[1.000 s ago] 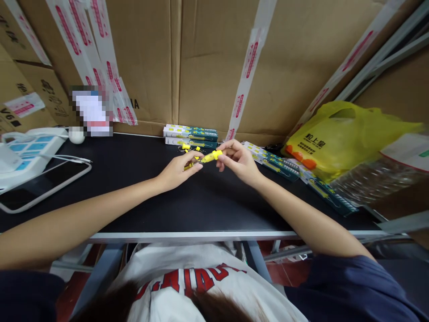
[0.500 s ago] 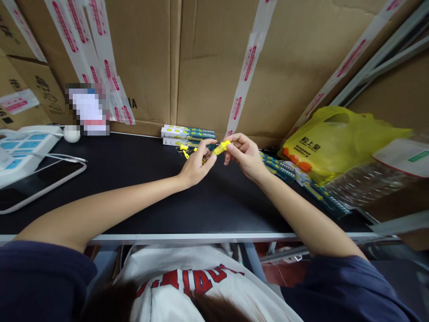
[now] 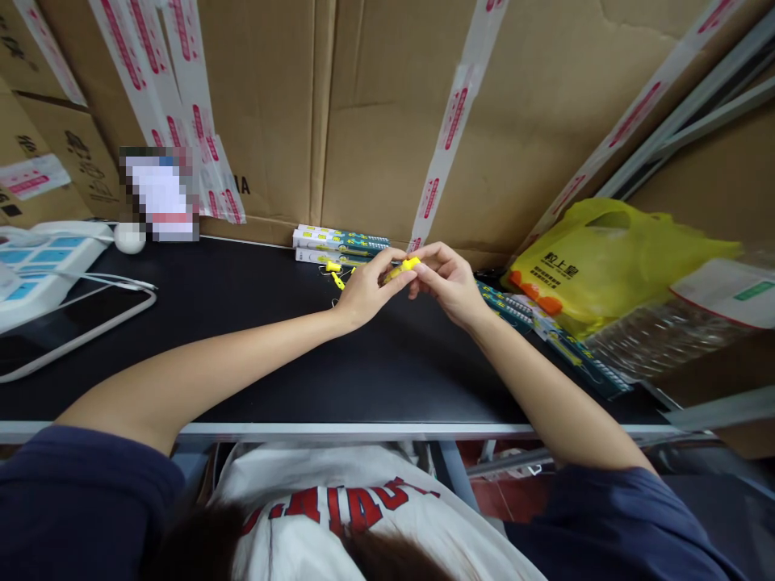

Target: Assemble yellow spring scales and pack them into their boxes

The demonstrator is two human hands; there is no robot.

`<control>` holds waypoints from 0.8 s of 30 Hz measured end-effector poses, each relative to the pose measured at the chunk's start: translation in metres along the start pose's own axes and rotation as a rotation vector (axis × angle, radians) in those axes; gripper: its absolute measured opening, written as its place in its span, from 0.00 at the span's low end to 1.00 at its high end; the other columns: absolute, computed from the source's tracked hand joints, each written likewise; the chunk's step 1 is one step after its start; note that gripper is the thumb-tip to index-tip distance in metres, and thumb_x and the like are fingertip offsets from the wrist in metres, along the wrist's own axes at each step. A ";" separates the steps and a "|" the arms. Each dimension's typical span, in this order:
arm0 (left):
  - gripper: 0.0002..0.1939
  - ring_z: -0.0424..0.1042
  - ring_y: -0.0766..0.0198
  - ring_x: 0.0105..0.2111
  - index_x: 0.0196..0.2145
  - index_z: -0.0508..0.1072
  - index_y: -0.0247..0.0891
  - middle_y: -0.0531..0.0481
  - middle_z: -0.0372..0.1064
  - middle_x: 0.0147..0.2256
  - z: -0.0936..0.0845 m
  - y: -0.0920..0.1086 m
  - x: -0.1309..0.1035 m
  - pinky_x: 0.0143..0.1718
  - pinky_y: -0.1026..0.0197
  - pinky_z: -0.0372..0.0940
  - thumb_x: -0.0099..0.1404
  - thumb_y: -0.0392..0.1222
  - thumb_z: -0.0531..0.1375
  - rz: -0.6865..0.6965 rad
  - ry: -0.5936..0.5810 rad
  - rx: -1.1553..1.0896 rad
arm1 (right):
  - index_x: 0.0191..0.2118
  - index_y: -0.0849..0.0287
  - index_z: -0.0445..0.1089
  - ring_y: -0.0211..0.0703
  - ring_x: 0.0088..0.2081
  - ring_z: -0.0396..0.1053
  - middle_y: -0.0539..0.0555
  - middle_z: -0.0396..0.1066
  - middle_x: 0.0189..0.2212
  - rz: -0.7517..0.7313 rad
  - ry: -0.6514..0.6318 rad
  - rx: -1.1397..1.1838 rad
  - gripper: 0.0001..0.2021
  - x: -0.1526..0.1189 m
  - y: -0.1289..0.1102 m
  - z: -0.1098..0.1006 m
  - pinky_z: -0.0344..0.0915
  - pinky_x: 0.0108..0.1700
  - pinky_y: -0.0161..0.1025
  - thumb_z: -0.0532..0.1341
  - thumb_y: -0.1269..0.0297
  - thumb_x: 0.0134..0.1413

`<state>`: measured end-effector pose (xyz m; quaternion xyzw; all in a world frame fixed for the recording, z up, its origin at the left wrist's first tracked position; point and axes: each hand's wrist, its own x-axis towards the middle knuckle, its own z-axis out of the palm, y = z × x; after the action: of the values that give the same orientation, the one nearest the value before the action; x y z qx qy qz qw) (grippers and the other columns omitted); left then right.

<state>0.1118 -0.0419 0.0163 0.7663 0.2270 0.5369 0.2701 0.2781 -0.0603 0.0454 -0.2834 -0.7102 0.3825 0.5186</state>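
Note:
My left hand (image 3: 370,290) and my right hand (image 3: 446,282) meet over the back middle of the black tabletop. Between them is a slim yellow tube-shaped piece (image 3: 412,265), largely covered by the fingers. The left fingers are wrapped around its lower part, while the right thumb and fingertips pinch its bright yellow end. Just left of my left hand lie small yellow pieces with thin wire hooks or loops (image 3: 333,266). Behind them, slim white-and-green boxes (image 3: 320,244) are stacked against the cardboard.
More slim boxes (image 3: 560,339) lie at the right, by a yellow plastic bag (image 3: 569,258) and clear plastic packaging (image 3: 659,335). At the left are a white power strip (image 3: 66,258), a white ball (image 3: 129,238) and a phone-like device (image 3: 73,331). Cardboard (image 3: 375,121) walls the back.
My left hand has slid right and up along the yellow piece, closer to my right hand, covering more of it. The right hand has shifted slightly right and still pinches the end.

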 end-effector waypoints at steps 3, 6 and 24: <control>0.16 0.67 0.68 0.26 0.44 0.66 0.40 0.54 0.67 0.27 -0.001 -0.001 -0.001 0.29 0.65 0.59 0.67 0.54 0.55 0.019 -0.008 -0.011 | 0.42 0.57 0.68 0.33 0.25 0.70 0.47 0.72 0.25 0.012 -0.018 -0.014 0.17 0.000 -0.004 -0.002 0.72 0.28 0.33 0.66 0.51 0.52; 0.16 0.67 0.68 0.26 0.43 0.66 0.40 0.54 0.67 0.27 -0.001 -0.002 -0.003 0.29 0.65 0.60 0.67 0.54 0.56 0.020 -0.008 -0.018 | 0.41 0.59 0.69 0.34 0.24 0.71 0.48 0.72 0.24 0.001 -0.041 -0.049 0.18 0.000 -0.008 -0.004 0.71 0.29 0.33 0.67 0.52 0.51; 0.17 0.67 0.70 0.28 0.42 0.66 0.38 0.53 0.67 0.30 -0.003 -0.005 -0.006 0.30 0.65 0.62 0.65 0.55 0.57 0.057 -0.094 -0.157 | 0.41 0.60 0.75 0.35 0.25 0.73 0.50 0.75 0.25 -0.092 -0.104 -0.184 0.16 -0.006 -0.017 -0.008 0.72 0.29 0.34 0.68 0.55 0.50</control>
<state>0.1064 -0.0414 0.0096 0.7734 0.1494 0.5239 0.3241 0.2872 -0.0725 0.0577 -0.2765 -0.7805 0.3059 0.4699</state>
